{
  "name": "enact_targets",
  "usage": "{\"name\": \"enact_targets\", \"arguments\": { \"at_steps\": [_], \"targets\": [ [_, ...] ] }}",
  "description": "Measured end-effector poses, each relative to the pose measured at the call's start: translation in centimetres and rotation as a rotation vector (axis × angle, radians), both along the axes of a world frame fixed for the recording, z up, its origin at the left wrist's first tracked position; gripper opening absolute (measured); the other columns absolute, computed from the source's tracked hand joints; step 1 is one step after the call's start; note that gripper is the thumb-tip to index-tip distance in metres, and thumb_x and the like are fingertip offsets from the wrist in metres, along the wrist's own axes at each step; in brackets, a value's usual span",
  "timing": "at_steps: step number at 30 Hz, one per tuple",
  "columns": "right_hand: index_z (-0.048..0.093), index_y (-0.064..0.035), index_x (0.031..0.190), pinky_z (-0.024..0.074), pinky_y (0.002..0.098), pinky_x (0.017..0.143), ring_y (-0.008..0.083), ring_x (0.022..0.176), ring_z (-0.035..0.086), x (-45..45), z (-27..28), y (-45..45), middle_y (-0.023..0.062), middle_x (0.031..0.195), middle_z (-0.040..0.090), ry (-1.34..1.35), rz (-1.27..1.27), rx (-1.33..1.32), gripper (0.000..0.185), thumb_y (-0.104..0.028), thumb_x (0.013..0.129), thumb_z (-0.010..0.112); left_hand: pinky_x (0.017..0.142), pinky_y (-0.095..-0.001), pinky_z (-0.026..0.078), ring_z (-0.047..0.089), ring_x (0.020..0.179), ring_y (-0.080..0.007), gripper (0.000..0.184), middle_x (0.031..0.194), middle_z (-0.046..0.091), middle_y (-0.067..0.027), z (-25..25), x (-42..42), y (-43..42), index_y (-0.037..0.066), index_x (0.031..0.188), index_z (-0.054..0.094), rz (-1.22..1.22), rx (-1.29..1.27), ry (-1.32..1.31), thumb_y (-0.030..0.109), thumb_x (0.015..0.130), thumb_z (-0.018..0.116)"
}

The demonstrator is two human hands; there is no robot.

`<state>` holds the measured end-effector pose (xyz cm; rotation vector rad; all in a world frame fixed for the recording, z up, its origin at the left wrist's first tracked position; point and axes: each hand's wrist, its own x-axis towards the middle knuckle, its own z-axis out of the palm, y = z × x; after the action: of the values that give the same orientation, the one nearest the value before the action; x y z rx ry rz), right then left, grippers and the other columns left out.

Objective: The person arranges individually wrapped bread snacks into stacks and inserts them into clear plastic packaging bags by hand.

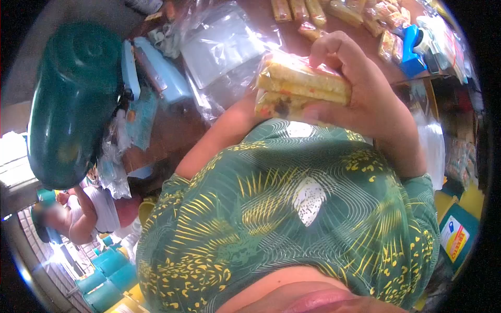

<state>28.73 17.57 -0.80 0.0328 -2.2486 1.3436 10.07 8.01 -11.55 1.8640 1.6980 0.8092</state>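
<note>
My right hand (pixel 347 75) is closed around a clear plastic packet of cake-like slices (pixel 300 86), held in front of my chest. The slices are yellow with reddish and dark bits, one layer above another. Curled fingers press the packet's top edge, and the thumb lies along its lower side. From the left, my left forearm (pixel 224 130) reaches up behind the packet. That hides my left hand, so its fingers do not show. Clear plastic bags (pixel 222 49) lie on the brown table (pixel 360 47) beyond the forearm.
Several similar wrapped pieces (pixel 342 13) lie along the table's far side. A blue tape dispenser (pixel 412 49) stands at right. To the left are a large dark green plastic object (pixel 75 104) and light blue boxes (pixel 164 73). Another person (pixel 86 211) is at lower left.
</note>
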Motion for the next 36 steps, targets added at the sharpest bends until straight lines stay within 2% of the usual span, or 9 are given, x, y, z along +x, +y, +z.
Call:
{"name": "enact_targets", "arguments": {
  "at_steps": [5, 6, 10, 12, 13, 16, 17, 20, 36],
  "targets": [
    [0.043, -0.0077, 0.125, 0.0482, 0.0250, 0.080, 0.0101, 0.100, 0.055, 3.9, -1.1, 2.5, 0.0065, 0.110, 0.056, 0.072, -0.242, -0.373, 0.046, -0.007, 0.090, 0.072, 0.109, -0.0448, 0.041, 0.048, 0.131, -0.0360, 0.091, 0.142, 0.046, -0.0198, -1.4, -0.7, -1.4, 0.001, 0.146, 0.035, 0.074, 0.179, 0.115, 0.027, 0.076, 0.086],
    [0.039, -0.0089, 0.121, 0.0500, 0.0266, 0.072, 0.0112, 0.086, 0.059, 5.4, -2.6, 3.9, 0.0065, 0.095, 0.062, 0.156, -0.402, -0.226, 0.044, -0.013, 0.093, 0.072, 0.109, -0.0434, 0.043, 0.050, 0.130, -0.0337, 0.092, 0.141, 0.047, -0.0193, -1.8, -0.9, -1.5, 0.002, 0.147, 0.031, 0.084, 0.201, 0.138, 0.027, 0.077, 0.085],
    [0.041, -0.0063, 0.119, 0.0516, 0.0288, 0.074, 0.0131, 0.086, 0.061, 12.2, -5.3, 4.0, 0.0112, 0.098, 0.065, 0.075, -0.858, -0.209, 0.038, -0.016, 0.095, 0.070, 0.105, -0.0378, 0.047, 0.059, 0.125, -0.0248, 0.097, 0.139, 0.055, -0.0173, -2.2, -1.7, -2.1, 0.003, 0.153, 0.019, 0.083, 0.069, -0.040, 0.026, 0.083, 0.082],
    [0.043, -0.0058, 0.117, 0.0523, 0.0302, 0.076, 0.0146, 0.086, 0.062, 16.6, -6.9, 3.6, 0.0121, 0.097, 0.066, 0.046, -1.043, -0.154, 0.037, -0.017, 0.095, 0.070, 0.107, -0.0388, 0.045, 0.058, 0.126, -0.0274, 0.099, 0.142, 0.051, -0.0192, -2.6, -1.5, -1.9, 0.000, 0.151, 0.013, 0.067, -0.033, -0.250, 0.021, 0.083, 0.082],
    [0.043, -0.0056, 0.117, 0.0524, 0.0305, 0.076, 0.0148, 0.085, 0.063, 18.5, -7.1, 2.6, 0.0126, 0.097, 0.067, 0.010, -1.131, -0.149, 0.037, -0.017, 0.095, 0.071, 0.110, -0.0405, 0.042, 0.056, 0.127, -0.0311, 0.096, 0.142, 0.050, -0.0209, -1.6, -1.5, -1.9, -0.003, 0.148, 0.011, 0.034, -0.052, 0.036, 0.018, 0.085, 0.080],
    [0.044, -0.0056, 0.116, 0.0532, 0.0335, 0.079, 0.0210, 0.090, 0.068, 22.7, -6.3, -0.3, 0.0170, 0.099, 0.069, -0.113, -1.276, -0.116, 0.037, -0.018, 0.094, 0.071, 0.112, -0.0413, 0.040, 0.049, 0.133, -0.0323, 0.091, 0.146, 0.042, -0.0203, -0.8, 0.4, -2.1, 0.002, 0.147, 0.014, 0.138, -0.051, -0.287, 0.015, 0.084, 0.079],
    [0.044, -0.0057, 0.116, 0.0533, 0.0349, 0.080, 0.0246, 0.092, 0.069, 19.5, -6.6, -1.5, 0.0186, 0.100, 0.069, -0.184, -1.300, -0.068, 0.038, -0.019, 0.094, 0.071, 0.112, -0.0409, 0.039, 0.048, 0.134, -0.0300, 0.092, 0.148, 0.040, -0.0198, -3.4, -3.9, -3.3, 0.003, 0.150, 0.014, 0.123, -0.055, -0.477, 0.014, 0.085, 0.079],
    [0.044, -0.0065, 0.116, 0.0531, 0.0406, 0.087, 0.0387, 0.102, 0.069, 20.7, -6.8, -2.7, 0.0239, 0.104, 0.068, -0.255, -1.356, 0.014, 0.039, -0.021, 0.093, 0.072, 0.113, -0.0402, 0.038, 0.044, 0.135, -0.0298, 0.094, 0.148, 0.036, -0.0180, -3.7, -5.0, -3.4, 0.004, 0.151, 0.016, 0.118, 0.059, -0.310, 0.006, 0.081, 0.078],
    [0.044, -0.0057, 0.115, 0.0520, 0.0380, 0.088, 0.0314, 0.105, 0.069, 20.0, -6.7, -3.2, 0.0175, 0.106, 0.064, -0.205, -1.302, 0.070, 0.042, -0.021, 0.091, 0.074, 0.109, -0.0397, 0.044, 0.049, 0.132, -0.0288, 0.094, 0.145, 0.040, -0.0188, -4.3, -5.9, -3.5, 0.004, 0.150, 0.014, 0.155, 0.052, -0.404, 0.009, 0.083, 0.080]
  ]
}}
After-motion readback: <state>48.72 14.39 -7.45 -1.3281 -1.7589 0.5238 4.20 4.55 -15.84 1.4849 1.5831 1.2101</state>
